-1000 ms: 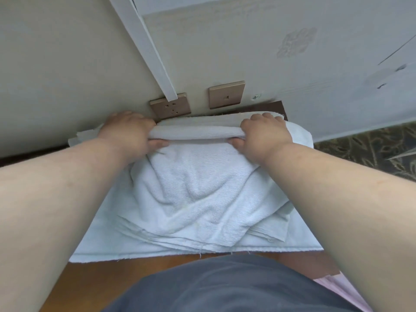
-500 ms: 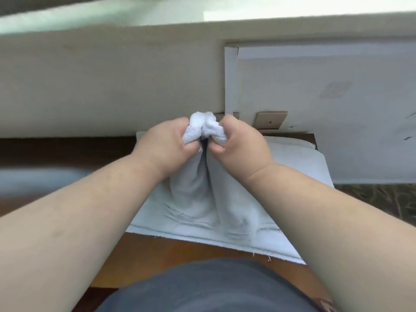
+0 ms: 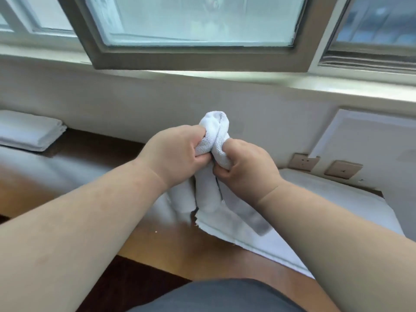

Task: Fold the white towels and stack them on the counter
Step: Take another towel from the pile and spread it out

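Head view shows both hands raised at the middle of the picture, each gripping a bunched end of one white towel (image 3: 213, 134). Fingers of the left hand (image 3: 174, 154) are curled tight on the towel's left fold; fingers of the right hand (image 3: 245, 170) are clamped on the right fold, thumb on the near side. The two fists sit just beside each other, and a knob of cloth sticks up between them toward 12 o'clock. Below the fists the towel hangs in two rolled lengths, and its lower end appears to rest on a flat white cloth (image 3: 281, 221), though the contact is partly hidden by the right forearm.

That flat cloth lies on the wooden bench (image 3: 171, 242), spread from the centre out toward 4 o'clock, its hemmed edge running toward the near edge of the bench. At 9 o'clock, well apart from the hands, a stack of folded towels (image 3: 29, 131) sits on the bench against the wall. Two wall sockets (image 3: 304, 162) show at 3 o'clock, just above the flat cloth. A window (image 3: 200, 28) fills the upper part at 12 o'clock.
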Demonstrator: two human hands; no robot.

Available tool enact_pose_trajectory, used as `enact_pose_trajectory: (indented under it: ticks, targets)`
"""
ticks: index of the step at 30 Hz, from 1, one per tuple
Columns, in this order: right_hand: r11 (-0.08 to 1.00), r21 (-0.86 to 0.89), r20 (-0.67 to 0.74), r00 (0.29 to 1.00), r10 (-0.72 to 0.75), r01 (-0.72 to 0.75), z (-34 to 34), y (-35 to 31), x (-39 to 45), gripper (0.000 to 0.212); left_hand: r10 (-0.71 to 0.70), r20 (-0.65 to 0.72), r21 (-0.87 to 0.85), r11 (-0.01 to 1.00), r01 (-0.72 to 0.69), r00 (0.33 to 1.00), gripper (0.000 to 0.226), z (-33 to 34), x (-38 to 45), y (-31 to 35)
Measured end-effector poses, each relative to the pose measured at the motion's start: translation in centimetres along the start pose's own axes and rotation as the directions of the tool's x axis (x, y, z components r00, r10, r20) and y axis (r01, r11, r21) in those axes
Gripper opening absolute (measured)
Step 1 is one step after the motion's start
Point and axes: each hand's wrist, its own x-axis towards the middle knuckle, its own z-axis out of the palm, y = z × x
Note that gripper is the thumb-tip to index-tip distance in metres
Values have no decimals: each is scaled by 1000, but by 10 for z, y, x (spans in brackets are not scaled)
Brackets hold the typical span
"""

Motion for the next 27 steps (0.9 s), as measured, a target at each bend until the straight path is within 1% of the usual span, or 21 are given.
enact_pose_trajectory:
  ticks: [2,4,7,12,14,17,21,23,25,27]
  targets:
    - [999,-19,-23,998,-50,50,14,-41,14,54,57,-6,61,997,-57,998,37,-35,-17,-30]
    - [995,-40,-48,995,-90,88,30,-78,27,51,113,-37,118,987,-108,993,40,-67,-32,-61]
    - [993,-63,-75,991,-107,103,54,-125,46,49,144,-76,181,975,-128,987,45,-103,-55,-97]
    - [989,-39,-40,989,-145,143,112,-198,73,53,87,-85,244,968,-64,993,44,-149,-96,-171]
    - [983,-27,-27,983,-180,179,138,-219,84,55,86,-95,281,958,-56,992,47,-161,-108,-203]
    - [977,35,-24,977,-212,212,180,-246,101,55,49,-90,313,950,-19,995,48,-173,-121,-249]
    - [958,118,15,964,-265,261,241,-266,126,55,-18,-106,358,932,55,994,48,-175,-131,-313]
    - [953,134,50,958,-282,273,268,-271,141,53,-64,-101,383,919,98,993,46,-173,-132,-341]
    - [953,137,105,953,-286,271,292,-275,153,50,-118,-97,373,916,146,988,44,-170,-131,-367]
    - [955,120,143,948,-286,270,315,-280,164,48,-147,-79,362,917,166,986,42,-167,-129,-391]
